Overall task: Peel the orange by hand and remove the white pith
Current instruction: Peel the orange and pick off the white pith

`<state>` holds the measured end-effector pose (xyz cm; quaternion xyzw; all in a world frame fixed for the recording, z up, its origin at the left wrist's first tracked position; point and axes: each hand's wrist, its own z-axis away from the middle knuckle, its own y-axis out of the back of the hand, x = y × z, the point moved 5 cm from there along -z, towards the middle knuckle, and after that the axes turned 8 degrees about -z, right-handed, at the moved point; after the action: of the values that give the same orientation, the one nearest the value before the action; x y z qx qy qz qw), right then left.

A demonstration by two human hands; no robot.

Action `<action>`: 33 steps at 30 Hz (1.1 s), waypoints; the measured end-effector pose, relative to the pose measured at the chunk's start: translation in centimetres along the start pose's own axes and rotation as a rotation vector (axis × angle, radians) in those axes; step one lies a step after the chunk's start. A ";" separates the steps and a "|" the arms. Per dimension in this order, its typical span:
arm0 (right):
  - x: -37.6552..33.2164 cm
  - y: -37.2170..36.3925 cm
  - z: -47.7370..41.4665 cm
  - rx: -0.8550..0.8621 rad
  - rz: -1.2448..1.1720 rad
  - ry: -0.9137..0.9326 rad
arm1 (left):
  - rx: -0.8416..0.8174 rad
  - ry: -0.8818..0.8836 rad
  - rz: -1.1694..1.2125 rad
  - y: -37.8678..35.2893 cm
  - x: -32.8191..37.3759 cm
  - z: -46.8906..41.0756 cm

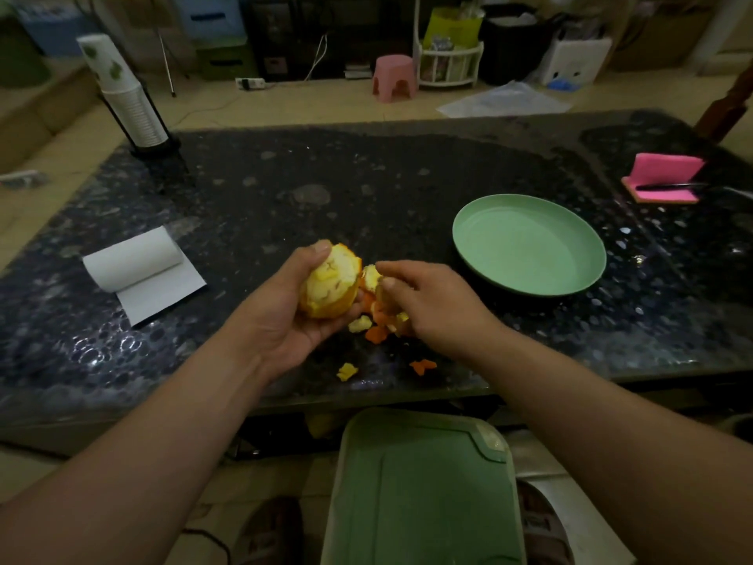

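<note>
Most of the side of the orange (331, 285) that faces the camera is stripped of its rind and shows pale, pith-covered flesh. A band of orange rind runs along its far and right edge and under its near side. The fruit sits above the near middle of the dark table (326, 185), cupped in the left hand (281, 316), whose fingers and thumb curl round it from the left. Just to its right, the right hand (432, 307) has its fingers bent and pinches a strip of peel (370, 276) between thumb and fingertips. I cannot tell whether that strip is attached to the fruit.

Torn peel scraps (377, 333) lie on the table under and near the hands, so peeling looks well under way, perhaps past halfway. The remaining rind has to come off, and the white pith appears largely untouched. The green plate (529, 246) to the right holds nothing, and a green bin (419, 491) stands near, below the table edge.
</note>
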<state>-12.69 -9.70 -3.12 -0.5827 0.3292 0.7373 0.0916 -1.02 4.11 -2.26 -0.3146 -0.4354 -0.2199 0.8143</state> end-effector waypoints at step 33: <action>-2.8 1.1 0.5 -0.173 0.037 0.173 | -0.246 0.027 -0.158 -1.2 -0.8 0.4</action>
<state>-12.82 -9.59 -0.08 -0.6436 0.2819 0.7115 -0.0013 -2.39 3.63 -2.41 -0.3740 -0.4173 -0.3392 0.7556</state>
